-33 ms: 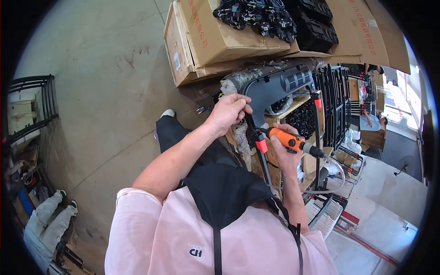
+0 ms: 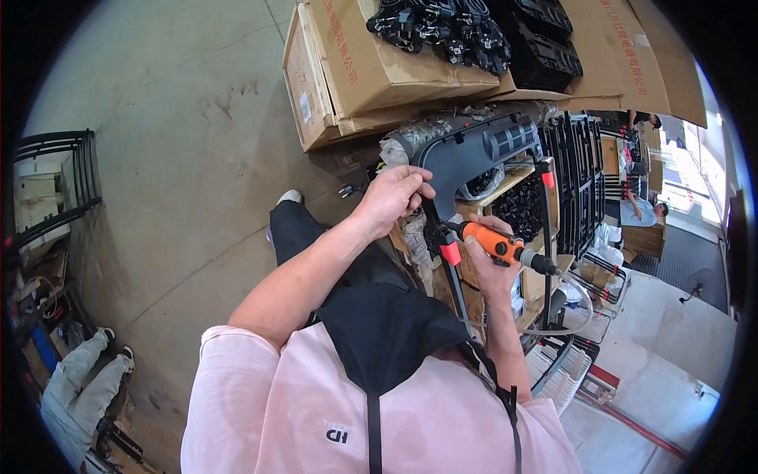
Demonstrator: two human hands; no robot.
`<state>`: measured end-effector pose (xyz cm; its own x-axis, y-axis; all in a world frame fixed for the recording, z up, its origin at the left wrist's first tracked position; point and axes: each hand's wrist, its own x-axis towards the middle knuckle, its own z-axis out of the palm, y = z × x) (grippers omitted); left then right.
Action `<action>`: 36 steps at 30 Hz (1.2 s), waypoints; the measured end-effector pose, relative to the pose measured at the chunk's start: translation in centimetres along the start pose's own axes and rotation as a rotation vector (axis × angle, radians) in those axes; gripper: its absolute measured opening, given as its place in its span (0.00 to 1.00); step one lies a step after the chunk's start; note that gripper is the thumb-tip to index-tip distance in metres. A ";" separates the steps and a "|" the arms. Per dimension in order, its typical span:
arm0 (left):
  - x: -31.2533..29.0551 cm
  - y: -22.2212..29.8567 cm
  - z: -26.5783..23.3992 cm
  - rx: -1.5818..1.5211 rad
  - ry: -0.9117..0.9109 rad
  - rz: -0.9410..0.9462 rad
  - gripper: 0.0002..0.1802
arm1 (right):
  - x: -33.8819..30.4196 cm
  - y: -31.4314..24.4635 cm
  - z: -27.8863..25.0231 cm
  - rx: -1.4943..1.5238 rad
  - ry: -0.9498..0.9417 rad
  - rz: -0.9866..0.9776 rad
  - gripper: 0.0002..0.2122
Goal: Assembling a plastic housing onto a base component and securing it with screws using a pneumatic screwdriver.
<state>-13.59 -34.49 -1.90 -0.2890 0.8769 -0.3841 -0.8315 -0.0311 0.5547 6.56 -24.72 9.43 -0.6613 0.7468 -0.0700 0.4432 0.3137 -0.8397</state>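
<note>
My right hand [image 2: 493, 265] is wrapped round an orange air screwdriver [image 2: 491, 239], and a clear hose runs from its back end. The tool's front end meets a black tubular frame [image 2: 459, 292] just above a red clamp piece [image 2: 449, 249]. A dark grey plastic panel [image 2: 454, 162] with a vented section bridges the top of that frame. At the panel's near left corner, my left hand [image 2: 395, 197] is closed, thumb and fingers pinched together. Whatever lies between those fingertips is too small or hidden to make out. A second red piece [image 2: 548, 175] sits on the frame's far leg.
Beyond the panel, a cardboard box [image 2: 395, 67] carries a pile of black parts [image 2: 442, 31]. A bin of small black parts [image 2: 517, 207] stands under the frame. More black frames [image 2: 575, 174] are stacked to the right. Co-workers appear at right [image 2: 643, 212] and lower left [image 2: 79, 387].
</note>
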 end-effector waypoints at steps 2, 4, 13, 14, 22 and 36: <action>-0.6 -0.3 -0.1 -0.043 0.000 -0.066 0.13 | -0.3 -0.1 -0.1 0.040 -0.002 0.009 0.20; -1.1 -0.8 -0.5 -0.055 0.005 -0.095 0.13 | -0.2 -0.1 -0.2 0.078 -0.016 0.011 0.20; -3.3 -5.0 -1.2 -0.011 0.018 -0.300 0.14 | -0.3 -0.3 -0.1 0.117 0.005 0.065 0.19; -3.3 -5.0 -1.1 0.005 0.014 -0.309 0.14 | -0.1 -1.5 -0.1 -0.010 -0.004 0.028 0.17; -2.7 -4.1 0.2 0.053 0.039 -0.411 0.12 | -0.2 -0.7 0.2 0.113 0.047 0.004 0.19; 0.0 -2.4 2.4 -0.161 0.071 -0.540 0.13 | -1.5 -3.4 -0.6 0.323 0.091 -0.039 0.25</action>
<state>-10.48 -33.21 -1.44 0.1709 0.7546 -0.6335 -0.9304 0.3352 0.1483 6.41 -26.56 12.70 -0.6111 0.7916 0.0020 0.1937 0.1520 -0.9692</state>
